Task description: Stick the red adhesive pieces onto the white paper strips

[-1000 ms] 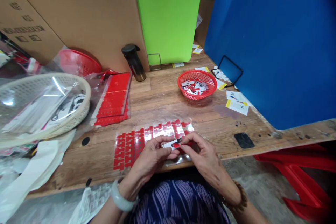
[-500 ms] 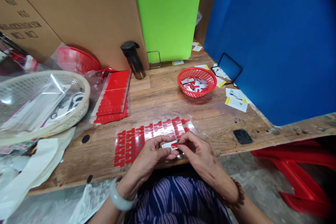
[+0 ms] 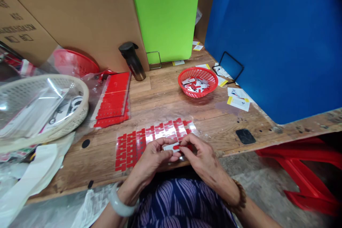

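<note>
Between the thumb and fingers of my left hand (image 3: 157,153) is a small white card (image 3: 169,147), held just above the table's front edge. My right hand (image 3: 199,153) pinches a red sticker (image 3: 176,146) at the card's right end. The sticker lies over the card there; whether it is stuck down I cannot tell. Under and behind both hands, a clear sheet of red T-shaped stickers (image 3: 141,140) lies flat on the table, partly covered by my fingers.
A red basket (image 3: 213,84) holds several white and red pieces. Stacked red sticker sheets (image 3: 113,91) and a dark flask (image 3: 133,62) stand left of it, beside a large cream basket (image 3: 85,103). Green (image 3: 165,14) and blue (image 3: 267,42) boards rise behind. A red stool (image 3: 296,164) is right, below the table.
The whole view has shifted slightly. My right fingers still pinch at the card's right end, and more of the red sticker now shows across the white card.
</note>
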Motion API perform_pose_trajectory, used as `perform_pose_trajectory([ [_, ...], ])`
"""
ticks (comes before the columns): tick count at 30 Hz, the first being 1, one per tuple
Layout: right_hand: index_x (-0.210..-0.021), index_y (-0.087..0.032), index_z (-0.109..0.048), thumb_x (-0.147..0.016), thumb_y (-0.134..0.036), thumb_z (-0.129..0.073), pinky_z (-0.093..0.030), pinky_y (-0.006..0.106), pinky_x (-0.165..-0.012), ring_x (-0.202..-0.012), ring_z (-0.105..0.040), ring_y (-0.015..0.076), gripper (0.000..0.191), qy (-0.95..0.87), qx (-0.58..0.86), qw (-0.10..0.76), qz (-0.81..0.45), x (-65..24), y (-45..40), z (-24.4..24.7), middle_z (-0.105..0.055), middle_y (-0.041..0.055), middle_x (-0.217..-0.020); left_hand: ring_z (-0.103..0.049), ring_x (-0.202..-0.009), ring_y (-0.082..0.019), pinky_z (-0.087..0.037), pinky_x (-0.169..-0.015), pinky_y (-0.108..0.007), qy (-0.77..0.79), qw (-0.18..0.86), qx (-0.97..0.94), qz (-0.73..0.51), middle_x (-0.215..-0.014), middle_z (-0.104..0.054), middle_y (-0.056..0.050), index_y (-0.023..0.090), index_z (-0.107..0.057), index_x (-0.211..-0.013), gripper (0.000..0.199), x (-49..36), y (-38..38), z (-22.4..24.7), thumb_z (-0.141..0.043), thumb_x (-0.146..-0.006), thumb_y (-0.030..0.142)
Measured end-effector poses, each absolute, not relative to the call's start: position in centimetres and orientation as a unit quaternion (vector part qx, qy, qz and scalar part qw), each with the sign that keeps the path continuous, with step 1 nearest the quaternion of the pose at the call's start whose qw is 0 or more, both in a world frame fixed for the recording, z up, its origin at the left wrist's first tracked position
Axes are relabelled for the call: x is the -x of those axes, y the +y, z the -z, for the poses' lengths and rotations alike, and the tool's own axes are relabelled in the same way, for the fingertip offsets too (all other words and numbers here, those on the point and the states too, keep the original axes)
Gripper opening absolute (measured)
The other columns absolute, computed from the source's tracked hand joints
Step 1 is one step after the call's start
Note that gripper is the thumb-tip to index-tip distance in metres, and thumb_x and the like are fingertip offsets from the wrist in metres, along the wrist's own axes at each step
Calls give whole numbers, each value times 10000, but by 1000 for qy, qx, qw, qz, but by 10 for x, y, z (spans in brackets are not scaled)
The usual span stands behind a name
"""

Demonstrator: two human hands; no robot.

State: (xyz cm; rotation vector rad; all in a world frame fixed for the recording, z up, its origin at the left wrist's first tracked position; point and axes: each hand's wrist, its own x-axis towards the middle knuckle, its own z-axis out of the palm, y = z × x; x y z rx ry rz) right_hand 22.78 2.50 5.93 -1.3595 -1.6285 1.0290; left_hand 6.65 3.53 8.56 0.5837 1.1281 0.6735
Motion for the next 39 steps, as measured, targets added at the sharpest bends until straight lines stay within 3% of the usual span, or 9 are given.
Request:
perform_pose_trajectory([
  [7,-768,-198,-530,-810,-102,-511,-383,222,-637,-672,-525,113,107,-633,537,374,-414,-227,25,-61,-558,-31,-722,-665,-636,-106,-511,-660,-196,515,746,-276,-319,-739,-716,-79,96,-586,-951,340,-67,36,-80,-732,-687,252],
  [15,-744,-192,-531,-805,-71,-517,-382,216,-623,-672,-522,107,136,-618,539,376,-431,-222,26,-64,-555,-32,-727,-641,-568,-108,-507,-625,-219,551,698,-291,-353,-635,-701,-44,115,-584,-888,381,-72,36,-71,-784,-604,273],
  [24,-726,-200,-603,-828,-118,-529,-392,260,-753,-857,-525,156,150,-611,548,432,-374,-212,20,-63,-569,17,-865,-635,-545,-108,-496,-594,-206,582,632,-350,-373,-601,-692,-21,118,-593,-864,299,-68,39,-71,-742,-641,252],
  [31,-767,-191,-570,-835,-111,-499,-390,214,-620,-664,-526,110,127,-583,557,398,-436,-214,25,-66,-573,-30,-705,-659,-564,-127,-516,-625,-229,554,691,-299,-354,-637,-719,-76,115,-567,-923,425,-63,37,-69,-788,-600,281],
  [39,-798,-190,-561,-825,-83,-466,-396,231,-626,-663,-537,115,145,-605,573,363,-416,-215,28,-70,-575,-20,-722,-677,-593,-133,-525,-642,-221,543,713,-285,-341,-681,-727,-92,108,-572,-949,431,-59,37,-65,-791,-615,269],
])
